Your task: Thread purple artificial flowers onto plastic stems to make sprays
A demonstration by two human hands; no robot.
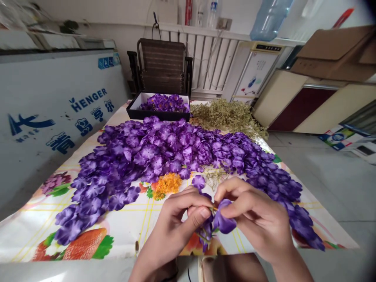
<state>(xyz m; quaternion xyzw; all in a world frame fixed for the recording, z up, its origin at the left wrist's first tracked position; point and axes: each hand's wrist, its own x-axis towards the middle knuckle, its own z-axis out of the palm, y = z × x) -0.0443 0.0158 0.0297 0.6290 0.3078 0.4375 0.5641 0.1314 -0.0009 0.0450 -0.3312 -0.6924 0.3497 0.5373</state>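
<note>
My left hand point(188, 219) pinches a thin stem between thumb and forefinger, close to the table's front edge. From the other side, my right hand point(255, 215) grips a purple artificial flower petal point(225, 217) where it meets that stem. More purple petals hang under the fingers of the left hand, partly hidden. Beyond both hands, a large curved pile of purple petals point(176, 145) spreads across the table. A small heap of orange flower centres point(168, 185) lies just past my left hand. Thin green stems point(216, 176) lie loose behind my right hand.
A black box point(160, 114) with finished-looking purple flowers stands at the table's far end, beside a heap of green stems point(229, 113). The table has a fruit-print cloth point(123, 235). A white freezer point(58, 102) flanks it on the left, and a folding chair point(163, 64) stands behind.
</note>
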